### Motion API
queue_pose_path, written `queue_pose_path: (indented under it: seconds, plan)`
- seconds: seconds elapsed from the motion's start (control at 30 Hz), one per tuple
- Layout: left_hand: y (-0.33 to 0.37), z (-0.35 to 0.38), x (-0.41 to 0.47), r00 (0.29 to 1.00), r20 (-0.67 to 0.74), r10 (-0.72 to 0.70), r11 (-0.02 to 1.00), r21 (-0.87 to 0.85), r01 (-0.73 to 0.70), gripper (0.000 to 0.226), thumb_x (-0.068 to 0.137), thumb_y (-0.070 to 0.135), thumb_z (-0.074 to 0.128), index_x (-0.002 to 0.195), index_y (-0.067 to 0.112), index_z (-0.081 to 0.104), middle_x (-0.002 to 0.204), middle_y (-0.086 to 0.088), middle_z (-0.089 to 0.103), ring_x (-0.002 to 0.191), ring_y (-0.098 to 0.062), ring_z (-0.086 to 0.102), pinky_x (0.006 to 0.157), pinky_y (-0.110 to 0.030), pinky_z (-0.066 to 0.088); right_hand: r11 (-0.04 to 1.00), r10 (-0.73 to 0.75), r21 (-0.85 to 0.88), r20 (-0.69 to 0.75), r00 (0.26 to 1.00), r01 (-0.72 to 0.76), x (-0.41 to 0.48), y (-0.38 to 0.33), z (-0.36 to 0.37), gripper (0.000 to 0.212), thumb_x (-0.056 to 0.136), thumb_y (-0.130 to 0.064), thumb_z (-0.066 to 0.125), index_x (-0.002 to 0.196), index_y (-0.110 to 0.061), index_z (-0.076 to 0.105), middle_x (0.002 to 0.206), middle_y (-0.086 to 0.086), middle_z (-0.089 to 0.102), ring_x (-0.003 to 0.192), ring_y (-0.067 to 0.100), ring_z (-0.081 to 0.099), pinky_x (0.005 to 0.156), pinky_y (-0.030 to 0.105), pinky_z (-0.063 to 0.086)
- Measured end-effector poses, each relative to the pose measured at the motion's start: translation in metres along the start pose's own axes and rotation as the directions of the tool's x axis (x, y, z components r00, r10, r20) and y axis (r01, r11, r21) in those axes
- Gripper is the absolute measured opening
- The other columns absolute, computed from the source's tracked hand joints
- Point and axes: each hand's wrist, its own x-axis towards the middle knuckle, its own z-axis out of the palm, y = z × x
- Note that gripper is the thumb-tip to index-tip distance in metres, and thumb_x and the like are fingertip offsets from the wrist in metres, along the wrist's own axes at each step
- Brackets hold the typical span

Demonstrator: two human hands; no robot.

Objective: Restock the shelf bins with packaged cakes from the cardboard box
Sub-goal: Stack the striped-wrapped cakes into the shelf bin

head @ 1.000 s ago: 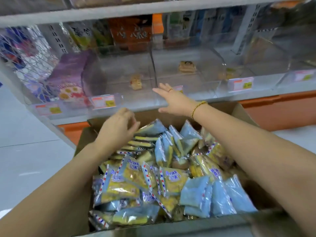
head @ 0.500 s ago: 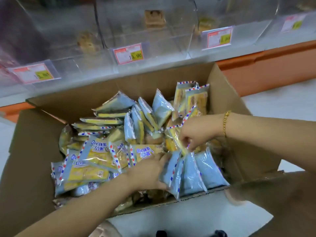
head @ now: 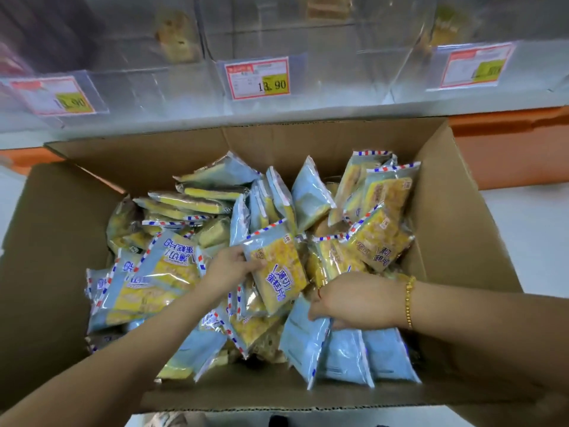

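Left grip (head: 234,269) pinches 1 pack (head: 278,274); right grip (head: 354,300) clutches blue packs (head: 308,343); slick wrappers could slip back into box (head: 446,226).

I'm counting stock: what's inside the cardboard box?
Loose packaged cakes fill the cardboard box; left hand holds a yellow pack, right hand grips a blue pack. Lower layers and floor are covered.

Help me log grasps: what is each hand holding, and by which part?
The left hand grips a yellow pack by its left edge. The right hand grips a blue pack by its top edge.
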Motion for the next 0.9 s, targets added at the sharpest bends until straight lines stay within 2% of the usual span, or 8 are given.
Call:
queue_pose_path:
  seconds: [0.17, 0.27, 0.33, 0.43, 0.53, 0.6, 0.77, 0.9]
  plan:
    - [0.011, -0.012, -0.007, 0.989, 0.123, -0.084, 0.972, -0.207, 0.109, 0.021, 0.089, 0.013, 0.066, 0.106, 0.004, 0.059, 0.091, -0.010, 0.070, 0.083, -0.023, 0.067, 0.088, -0.042, 0.051, 0.991, -0.123, -0.095, -0.371, 0.920, 0.094, -0.016, 0.008, 0.017, 0.022, 0.088, -0.026, 0.044, 0.087, -0.024, 0.066, 0.079, -0.006, 0.062, 0.068, 0.014, 0.059, 0.055, 0.025, 0.043]
    - [0.023, -0.018, -0.014, 0.986, 0.146, -0.079, 0.967, -0.229, 0.111, 0.017, 0.091, 0.013, 0.063, 0.106, 0.005, 0.059, 0.093, -0.010, 0.071, 0.080, -0.020, 0.067, 0.082, -0.036, 0.054, 0.930, 0.092, 0.342, -0.568, 0.818, 0.133, -0.024, 0.014, -0.003, 0.013, 0.091, -0.031, 0.050, 0.080, -0.029, 0.058, 0.080, -0.011, 0.060, 0.074, 0.002, 0.051, 0.067, 0.017, 0.037]
    - [0.036, -0.025, -0.019, 0.975, 0.206, -0.087, 0.972, -0.195, 0.128, 0.004, 0.093, 0.013, 0.059, 0.092, 0.010, 0.056, 0.074, -0.003, 0.066, 0.063, -0.013, 0.061, 0.062, -0.025, 0.052, 0.668, 0.385, 0.733, -0.488, 0.783, 0.129, -0.031, 0.024, -0.033, 0.020, 0.094, -0.024, 0.057, 0.075, -0.028, 0.052, 0.074, -0.011, 0.061, 0.066, -0.003, 0.051, 0.062, 0.014, 0.036]
    - [0.049, -0.039, -0.026, 0.942, 0.323, -0.091, 0.979, -0.146, 0.145, 0.013, 0.089, 0.017, 0.062, 0.097, 0.008, 0.055, 0.093, -0.015, 0.058, 0.085, -0.026, 0.052, 0.083, -0.036, 0.044, 0.272, 0.480, 0.948, -0.282, 0.830, 0.165, -0.050, 0.051, -0.068, 0.014, 0.092, -0.001, 0.056, 0.079, -0.005, 0.053, 0.063, -0.001, 0.057, 0.050, 0.000, 0.055, 0.052, 0.011, 0.043]
    - [0.058, -0.044, -0.043, 0.925, 0.373, -0.067, 0.989, -0.094, 0.110, 0.036, 0.082, 0.026, 0.069, 0.109, 0.004, 0.059, 0.109, -0.019, 0.056, 0.101, -0.030, 0.045, 0.104, -0.052, 0.036, 0.236, 0.391, 0.961, -0.230, 0.891, 0.144, -0.068, 0.067, -0.085, 0.004, 0.090, 0.003, 0.054, 0.089, 0.007, 0.053, 0.064, 0.005, 0.060, 0.050, 0.005, 0.058, 0.049, 0.014, 0.047]
    - [0.066, -0.042, -0.060, 0.925, 0.378, -0.042, 0.986, -0.132, 0.099, 0.048, 0.080, 0.030, 0.073, 0.117, 0.006, 0.056, 0.111, -0.017, 0.053, 0.103, -0.029, 0.040, 0.102, -0.050, 0.034, 0.195, 0.356, 0.969, -0.216, 0.909, 0.154, -0.078, 0.068, -0.090, 0.009, 0.091, 0.001, 0.053, 0.082, 0.000, 0.052, 0.062, -0.001, 0.062, 0.051, 0.005, 0.058, 0.047, 0.015, 0.048]
    - [0.092, -0.020, -0.107, 0.931, 0.357, 0.074, 0.973, -0.232, 0.012, 0.033, 0.094, 0.021, 0.057, 0.123, 0.007, 0.050, 0.110, -0.015, 0.051, 0.101, -0.028, 0.046, 0.103, -0.051, 0.040, 0.186, 0.314, 0.969, -0.215, 0.925, 0.162, -0.100, 0.055, -0.089, 0.007, 0.086, -0.009, 0.059, 0.080, -0.009, 0.055, 0.068, 0.001, 0.061, 0.056, 0.012, 0.055, 0.047, 0.016, 0.048]
    - [0.116, 0.001, -0.142, 0.935, 0.328, 0.134, 0.941, -0.338, -0.016, 0.024, 0.097, 0.014, 0.047, 0.119, 0.006, 0.054, 0.105, -0.014, 0.064, 0.087, -0.022, 0.064, 0.076, -0.040, 0.060, 0.204, 0.368, 0.962, -0.249, 0.896, 0.184, -0.125, 0.040, -0.082, 0.001, 0.089, -0.006, 0.059, 0.089, -0.005, 0.058, 0.072, 0.004, 0.059, 0.055, 0.007, 0.055, 0.047, 0.017, 0.049]
